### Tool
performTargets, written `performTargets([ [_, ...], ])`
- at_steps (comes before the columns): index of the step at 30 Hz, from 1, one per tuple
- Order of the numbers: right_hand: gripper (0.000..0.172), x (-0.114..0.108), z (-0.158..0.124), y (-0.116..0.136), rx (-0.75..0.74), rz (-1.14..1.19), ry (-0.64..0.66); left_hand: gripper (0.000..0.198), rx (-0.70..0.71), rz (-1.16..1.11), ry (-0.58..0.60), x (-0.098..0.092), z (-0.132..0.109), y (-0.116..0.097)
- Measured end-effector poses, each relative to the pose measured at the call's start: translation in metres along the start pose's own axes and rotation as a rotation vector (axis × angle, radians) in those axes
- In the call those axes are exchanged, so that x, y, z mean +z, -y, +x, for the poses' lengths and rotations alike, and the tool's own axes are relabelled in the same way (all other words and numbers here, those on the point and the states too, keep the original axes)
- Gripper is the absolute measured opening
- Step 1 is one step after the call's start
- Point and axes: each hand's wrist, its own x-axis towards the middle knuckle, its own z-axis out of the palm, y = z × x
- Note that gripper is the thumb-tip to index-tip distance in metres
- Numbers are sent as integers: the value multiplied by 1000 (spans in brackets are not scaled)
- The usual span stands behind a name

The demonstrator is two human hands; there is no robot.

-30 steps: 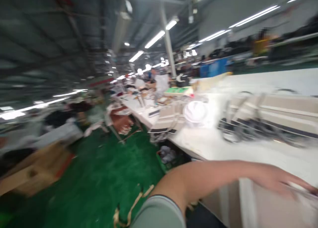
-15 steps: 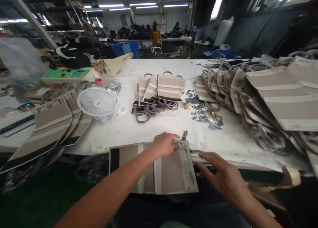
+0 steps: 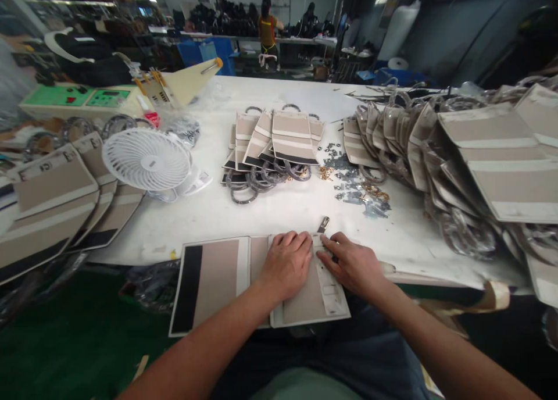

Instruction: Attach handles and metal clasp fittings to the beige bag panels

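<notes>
A beige bag panel with white strips and a black band lies unfolded at the table's front edge, partly over my lap. My left hand rests palm down on its right half, fingers laid on the surface. At the panel's upper right corner is my right hand, its thumb and forefinger drawn close together at the white strip. Whatever sits between those fingertips is too small to make out. A short tab with a metal clasp sticks out beyond the panel's top edge, just above the right fingertips.
Stacked bag panels with wrapped handles lie mid-table, beside loose metal fittings. More panels are heaped at right and others at left. A white fan stands near a green-topped machine. Far back is a person.
My right hand has moved left onto the panel's upper right corner. My left hand has settled lower and flatter on the panel. The camera view has tilted down.
</notes>
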Motion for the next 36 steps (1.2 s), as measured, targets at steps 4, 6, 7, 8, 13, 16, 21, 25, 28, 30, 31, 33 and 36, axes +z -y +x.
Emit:
performTargets([
  [4,47,-2,1,4,13,-11,10,41,25,36,-15,0,2,1],
  [6,48,-2,-1,6,25,-4,22,41,30,56,-31,4,0,0],
  [7,48,-3,-1,6,28,3,29,41,26,62,-40,7,0,0],
  [8,48,-3,-2,6,27,10,38,41,20,67,-49,9,-1,-1],
  [13,50,-8,0,7,10,33,85,43,30,111,-75,16,0,0],
  [16,50,-11,3,7,-24,19,84,42,56,158,-71,15,0,-1],
  [21,44,-16,9,12,-116,9,40,45,79,198,-56,12,1,-3],
  [25,39,-21,14,10,-120,39,19,42,84,181,-82,10,0,-2],
  [28,37,-28,20,-20,-49,97,-23,41,61,102,-134,12,-1,2],
  [30,34,-31,25,-56,126,166,-78,41,40,32,-156,14,-1,5],
  [31,34,-32,28,-77,224,175,-103,41,32,-1,-162,15,-2,7],
  [33,34,-32,35,-118,364,147,-118,41,14,-51,-160,15,-2,9],
  [36,34,-26,44,-160,461,105,-104,41,-12,-90,-150,14,-2,11],
])
